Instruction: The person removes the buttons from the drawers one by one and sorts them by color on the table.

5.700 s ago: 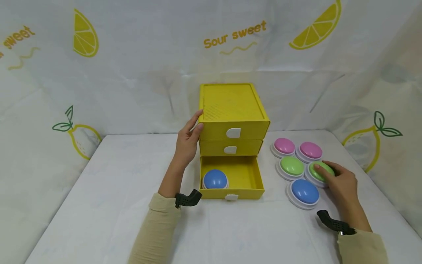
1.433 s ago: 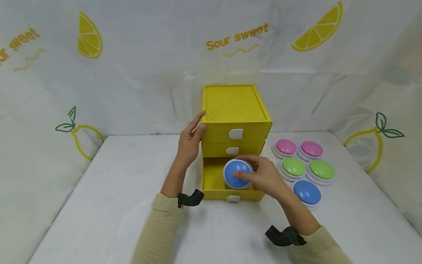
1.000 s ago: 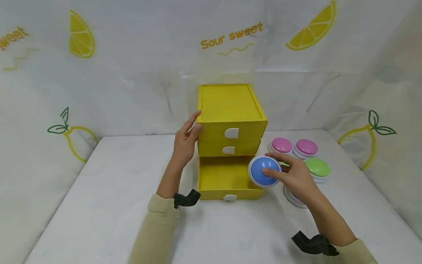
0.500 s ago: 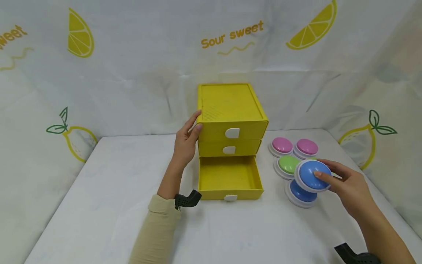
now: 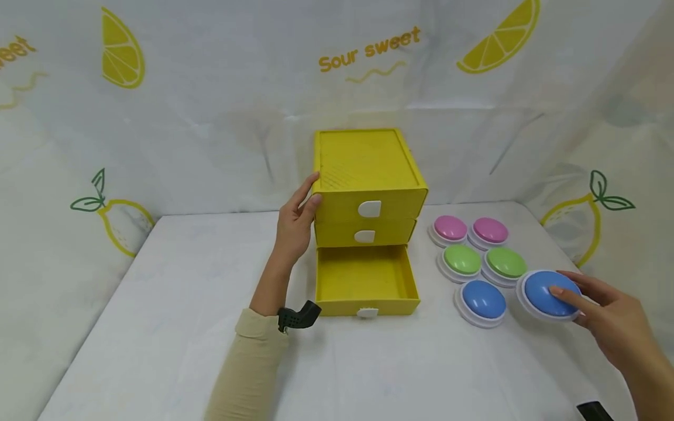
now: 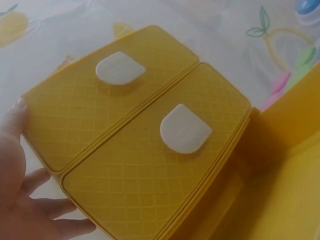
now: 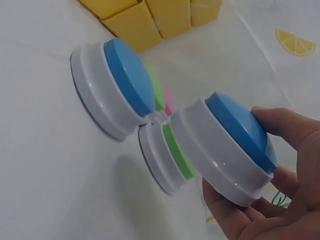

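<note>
My right hand (image 5: pixel 616 318) holds a blue push button (image 5: pixel 553 294) with a white round base, thumb on the dome and fingers at the base. The button is raised above the table, as the right wrist view shows. My left hand (image 5: pixel 295 228) rests against the left front edge of a yellow drawer box (image 5: pixel 368 161), its fingers fairly straight along the side. The box's bottom drawer (image 5: pixel 363 275) is pulled out with nothing in it; the two upper drawers are closed. A second blue push button (image 5: pixel 483 301) stands on the table, left of the held one.
Behind the blue buttons stand two green push buttons, the left one (image 5: pixel 461 260) and the right one (image 5: pixel 505 263). Farther back are two pink ones, the left pink button (image 5: pixel 450 229) and the right pink button (image 5: pixel 489 231). A lemon-print sheet (image 5: pixel 237 140) hangs behind the white table (image 5: pixel 210 280).
My right hand let go of a green button, then lifted the blue button from the bottom drawer and carried it right, past the other buttons. My left hand has stayed on the box.
</note>
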A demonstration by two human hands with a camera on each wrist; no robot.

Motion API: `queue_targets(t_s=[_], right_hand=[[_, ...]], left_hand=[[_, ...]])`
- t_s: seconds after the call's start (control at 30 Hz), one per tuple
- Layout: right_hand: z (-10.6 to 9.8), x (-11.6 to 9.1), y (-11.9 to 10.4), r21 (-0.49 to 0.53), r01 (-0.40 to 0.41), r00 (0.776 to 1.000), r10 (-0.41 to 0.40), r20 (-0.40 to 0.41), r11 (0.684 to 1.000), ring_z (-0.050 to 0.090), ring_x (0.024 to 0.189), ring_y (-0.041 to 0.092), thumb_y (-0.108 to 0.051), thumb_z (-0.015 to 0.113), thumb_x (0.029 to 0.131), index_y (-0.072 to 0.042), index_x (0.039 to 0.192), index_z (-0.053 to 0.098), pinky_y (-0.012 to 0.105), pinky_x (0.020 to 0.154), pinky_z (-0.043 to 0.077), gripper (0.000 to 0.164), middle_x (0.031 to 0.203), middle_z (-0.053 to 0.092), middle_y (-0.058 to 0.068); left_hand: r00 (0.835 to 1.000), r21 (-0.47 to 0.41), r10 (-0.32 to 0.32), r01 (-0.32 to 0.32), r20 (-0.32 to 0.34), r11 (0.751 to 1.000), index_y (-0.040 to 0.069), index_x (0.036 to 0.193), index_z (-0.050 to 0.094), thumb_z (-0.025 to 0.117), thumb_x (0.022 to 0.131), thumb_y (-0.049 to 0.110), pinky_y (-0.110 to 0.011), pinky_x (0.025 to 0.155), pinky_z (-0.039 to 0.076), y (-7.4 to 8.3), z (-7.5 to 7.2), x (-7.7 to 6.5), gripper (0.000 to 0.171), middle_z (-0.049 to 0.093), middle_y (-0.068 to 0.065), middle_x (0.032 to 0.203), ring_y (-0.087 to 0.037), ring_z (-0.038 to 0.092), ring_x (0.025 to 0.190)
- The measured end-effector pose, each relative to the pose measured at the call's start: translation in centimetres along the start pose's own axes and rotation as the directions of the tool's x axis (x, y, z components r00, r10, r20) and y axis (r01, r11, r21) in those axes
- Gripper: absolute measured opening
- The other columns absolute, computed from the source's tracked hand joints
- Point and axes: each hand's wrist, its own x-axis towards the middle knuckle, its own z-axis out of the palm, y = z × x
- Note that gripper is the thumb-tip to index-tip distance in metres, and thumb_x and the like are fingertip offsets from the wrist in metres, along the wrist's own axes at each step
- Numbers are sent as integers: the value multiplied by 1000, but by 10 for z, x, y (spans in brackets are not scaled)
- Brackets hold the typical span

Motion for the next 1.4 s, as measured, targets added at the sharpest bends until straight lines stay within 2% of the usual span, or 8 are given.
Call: queue_targets(t_s=[0.1, 0.33, 0.63, 0.7, 0.8, 0.93, 1.2, 1.4], right_hand=[[3, 5, 7, 51, -14, 999, 11, 43, 999, 44, 97, -4, -50, 68, 94, -26, 151, 48, 7, 64, 51, 65, 142, 43, 14], [14, 12, 20, 16, -55, 993, 53, 102, 998, 41, 90, -8, -53, 63, 96, -13, 153, 44, 9, 64, 51, 72, 150, 29, 31], [16, 17, 25, -36, -86, 984, 90, 152, 996, 42, 93, 0, -58, 60, 96, -12, 156, 40, 10, 64, 49, 78, 154, 28, 31], [17, 18, 23, -60, -77, 982, 86, 169, 995, 46, 102, 11, -59, 57, 97, -8, 157, 36, 10, 64, 48, 82, 157, 26, 31], [18, 20, 18, -92, -74, 976, 91, 198, 993, 43, 125, 37, -60, 52, 99, -2, 159, 27, 32, 91, 58, 87, 162, 16, 35], [19, 21, 12, -143, -44, 971, 76, 226, 989, 24, 136, 56, -60, 46, 101, 1, 158, 22, 68, 105, 40, 87, 160, 12, 39], [16, 22, 11, -185, -26, 966, 72, 247, 982, 9, 142, 64, -63, 44, 100, 3, 158, 19, 80, 110, 17, 91, 159, 8, 40], [19, 21, 14, -149, -25, 974, 58, 218, 989, 10, 144, 63, -59, 44, 102, 6, 156, 23, 77, 113, 16, 88, 159, 12, 40]], left_hand=[[1000, -6, 0, 0, -3, 1000, 31, 153, 47, 50, 107, 28, -16, 90, 50, 0, -1, 0, 46, 40, 10, 161, -20, 62, 121], [1000, -14, 3, -3, 9, 1000, 29, 153, 45, 49, 108, 26, -17, 94, 51, -1, -1, 1, 46, 39, 10, 161, -23, 62, 127], [1000, -29, 9, -9, 9, 1000, 30, 153, 46, 51, 107, 29, -20, 98, 53, -2, 0, 1, 47, 39, 10, 161, -22, 61, 130], [1000, -22, 9, -9, 3, 1000, 30, 153, 46, 51, 107, 28, -19, 95, 53, -1, 0, 0, 46, 40, 10, 161, -23, 62, 129], [1000, -27, 11, -10, 4, 1000, 29, 153, 46, 51, 107, 27, -21, 97, 53, -1, -1, 0, 46, 40, 10, 161, -23, 62, 128], [1000, -32, 8, -8, 10, 999, 30, 153, 46, 51, 107, 28, -24, 102, 52, -1, -2, 1, 47, 39, 10, 161, -22, 60, 131], [1000, -36, 7, -6, 7, 999, 29, 153, 46, 51, 107, 28, -17, 95, 52, 0, -2, 1, 47, 39, 10, 162, -22, 60, 131], [1000, -36, 9, -9, 11, 999, 30, 153, 46, 51, 107, 30, -19, 95, 52, -2, -1, 1, 47, 39, 11, 161, -21, 61, 129]])
